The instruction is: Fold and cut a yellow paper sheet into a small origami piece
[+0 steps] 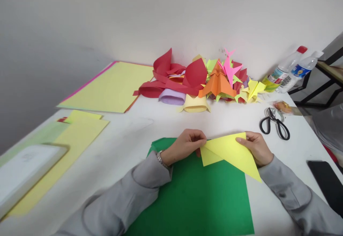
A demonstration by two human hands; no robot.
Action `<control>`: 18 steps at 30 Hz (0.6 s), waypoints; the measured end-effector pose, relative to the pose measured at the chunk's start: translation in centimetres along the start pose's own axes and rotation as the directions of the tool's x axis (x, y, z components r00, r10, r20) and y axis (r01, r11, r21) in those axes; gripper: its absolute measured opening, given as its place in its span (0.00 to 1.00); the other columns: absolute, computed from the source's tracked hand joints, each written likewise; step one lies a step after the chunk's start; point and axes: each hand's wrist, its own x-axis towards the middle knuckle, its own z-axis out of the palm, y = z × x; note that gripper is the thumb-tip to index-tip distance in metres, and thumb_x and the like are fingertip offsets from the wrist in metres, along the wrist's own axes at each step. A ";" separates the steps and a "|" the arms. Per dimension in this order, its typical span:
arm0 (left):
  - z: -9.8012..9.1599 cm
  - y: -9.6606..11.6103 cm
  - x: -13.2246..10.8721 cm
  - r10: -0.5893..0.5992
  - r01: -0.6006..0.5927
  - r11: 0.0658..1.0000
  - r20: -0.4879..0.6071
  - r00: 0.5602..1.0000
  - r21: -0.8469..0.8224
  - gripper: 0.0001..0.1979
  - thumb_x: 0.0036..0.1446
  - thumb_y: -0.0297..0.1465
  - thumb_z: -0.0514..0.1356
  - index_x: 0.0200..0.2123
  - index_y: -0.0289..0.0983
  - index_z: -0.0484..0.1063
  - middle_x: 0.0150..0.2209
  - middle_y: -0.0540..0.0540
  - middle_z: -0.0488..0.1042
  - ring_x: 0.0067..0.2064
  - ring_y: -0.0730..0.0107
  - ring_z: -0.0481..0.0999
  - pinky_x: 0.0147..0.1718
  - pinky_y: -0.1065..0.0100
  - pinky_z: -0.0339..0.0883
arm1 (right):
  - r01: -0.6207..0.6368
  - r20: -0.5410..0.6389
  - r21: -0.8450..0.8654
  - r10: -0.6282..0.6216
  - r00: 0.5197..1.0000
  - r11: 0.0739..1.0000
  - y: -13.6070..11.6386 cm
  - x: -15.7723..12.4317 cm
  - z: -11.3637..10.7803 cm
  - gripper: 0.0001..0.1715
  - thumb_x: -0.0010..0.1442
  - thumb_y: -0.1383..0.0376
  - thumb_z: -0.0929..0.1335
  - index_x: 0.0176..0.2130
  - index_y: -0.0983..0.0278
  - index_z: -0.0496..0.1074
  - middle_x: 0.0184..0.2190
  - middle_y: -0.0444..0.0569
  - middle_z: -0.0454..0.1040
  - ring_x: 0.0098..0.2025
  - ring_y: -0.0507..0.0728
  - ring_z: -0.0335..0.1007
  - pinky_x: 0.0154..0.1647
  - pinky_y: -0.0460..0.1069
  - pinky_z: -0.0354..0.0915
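Observation:
A partly folded sheet of yellow paper (227, 148) is held up between my two hands, over the far part of a green sheet (203, 196). My left hand (187, 143) pinches its left corner between thumb and fingers. At the upper right edge, my right hand (255, 146) grips the paper with the thumb on the front and the fingers behind. One pointed corner of the paper hangs down at the right, and a smaller flap shows at the lower left. The fingers behind the paper are partly hidden.
Folded paper pieces, including an orange paper plane (218, 82) and red paper shapes (197, 73), lie along the wall. Black scissors (274, 121), a phone (325, 186) and plastic bottles (300, 68) are at right. Yellow sheets (109, 86) and a white device (26, 175) are at left.

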 end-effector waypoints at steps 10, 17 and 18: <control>-0.1 0.1 0.1 0.007 -0.008 1.000 -0.041 0.999 -0.021 0.08 0.48 0.32 0.61 0.24 0.33 0.69 0.16 0.54 0.67 0.17 0.74 0.71 0.17 0.75 0.64 | 0.006 -0.029 0.029 -0.005 1.000 1.000 -0.2 0.0 0.0 0.13 0.40 0.59 0.78 0.23 0.65 0.76 0.19 0.47 0.77 0.19 0.54 0.72 0.20 0.47 0.67; -0.2 0.2 0.2 0.012 -0.019 0.997 -0.082 0.997 -0.077 0.09 0.48 0.33 0.62 0.24 0.33 0.68 0.15 0.52 0.69 0.16 0.74 0.70 0.15 0.72 0.67 | -0.020 -0.036 0.073 0.023 0.999 0.997 -0.3 0.0 -0.2 0.12 0.41 0.60 0.78 0.25 0.64 0.77 0.21 0.47 0.78 0.21 0.55 0.73 0.23 0.48 0.69; -0.3 0.2 0.2 0.012 -0.020 0.996 -0.091 0.996 -0.083 0.09 0.48 0.33 0.61 0.24 0.33 0.68 0.15 0.52 0.69 0.15 0.74 0.70 0.15 0.72 0.67 | -0.027 -0.035 0.081 0.030 0.999 0.996 -0.4 0.0 -0.1 0.13 0.41 0.60 0.78 0.25 0.65 0.77 0.21 0.47 0.78 0.21 0.55 0.73 0.24 0.48 0.70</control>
